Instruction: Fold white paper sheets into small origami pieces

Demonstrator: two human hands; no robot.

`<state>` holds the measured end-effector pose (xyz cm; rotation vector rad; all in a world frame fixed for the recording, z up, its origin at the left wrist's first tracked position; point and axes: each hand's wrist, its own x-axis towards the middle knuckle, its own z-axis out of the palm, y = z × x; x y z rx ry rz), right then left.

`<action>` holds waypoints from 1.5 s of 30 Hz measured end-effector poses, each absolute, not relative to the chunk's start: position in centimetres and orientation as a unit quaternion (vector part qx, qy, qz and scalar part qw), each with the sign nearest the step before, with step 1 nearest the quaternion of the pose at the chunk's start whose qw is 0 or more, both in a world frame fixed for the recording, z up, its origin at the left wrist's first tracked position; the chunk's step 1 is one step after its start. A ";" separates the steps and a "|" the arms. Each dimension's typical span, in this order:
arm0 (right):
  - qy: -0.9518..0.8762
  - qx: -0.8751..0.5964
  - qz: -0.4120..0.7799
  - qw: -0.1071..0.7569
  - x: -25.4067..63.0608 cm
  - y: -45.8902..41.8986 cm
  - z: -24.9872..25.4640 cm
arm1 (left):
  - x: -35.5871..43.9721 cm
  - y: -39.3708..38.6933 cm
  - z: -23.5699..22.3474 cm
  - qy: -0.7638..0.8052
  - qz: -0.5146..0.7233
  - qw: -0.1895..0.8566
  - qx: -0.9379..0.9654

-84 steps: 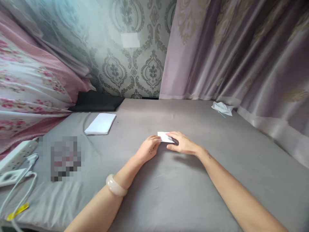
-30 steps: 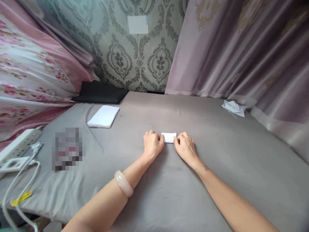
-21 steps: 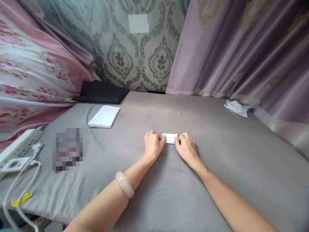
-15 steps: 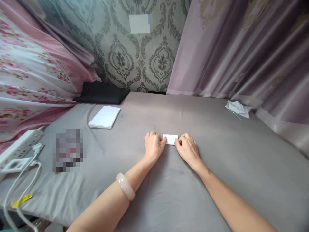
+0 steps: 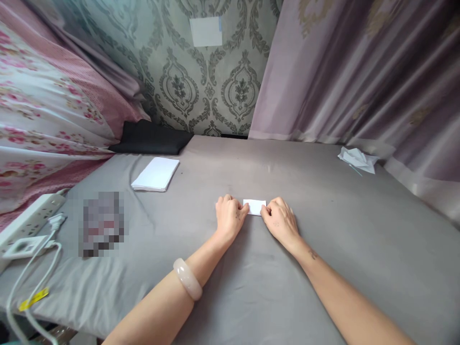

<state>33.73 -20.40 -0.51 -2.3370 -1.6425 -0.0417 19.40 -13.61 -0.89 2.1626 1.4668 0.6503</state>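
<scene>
A small white piece of folded paper (image 5: 255,207) lies at the middle of the grey-covered surface, between my two hands. My left hand (image 5: 230,215) is closed at its left end, the thumb pressed on the near left part. At the right end my right hand (image 5: 281,219) is closed the same way, its thumb on the paper's edge. The fingers under and behind the paper are partly hidden. A pale bangle (image 5: 187,279) circles my left forearm.
At the left lies a stack of white paper (image 5: 156,174), with a black folded cloth (image 5: 153,137) behind it. A blurred object (image 5: 103,223) and a power strip (image 5: 34,218) with cables sit nearer. Crumpled white paper (image 5: 357,159) lies at the far right, by the curtain (image 5: 323,86).
The view has shifted very slightly. Both hands keep the same hold on the folded paper, with no clear movement of it.
</scene>
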 end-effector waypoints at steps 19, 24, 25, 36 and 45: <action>-0.565 -0.815 -0.030 0.124 33.3 -20.5 -0.1 | 19.3 -13.9 -1.1 0.506 0.189 0.142 0.829; -0.553 -0.816 -0.028 0.166 33.6 -21.0 -0.4 | 19.5 -14.2 -0.8 0.483 0.177 0.105 0.851; -0.553 -0.813 -0.026 0.182 33.7 -21.1 -0.6 | 19.5 -14.2 -0.8 0.459 0.179 0.098 0.865; -0.733 -0.665 -0.013 0.144 33.1 -22.0 0.4 | 18.9 -13.4 -0.9 0.360 0.170 0.136 0.907; -0.697 -0.707 -0.037 0.112 29.4 -24.7 1.3 | 17.9 -13.8 -1.1 0.420 0.198 0.258 0.847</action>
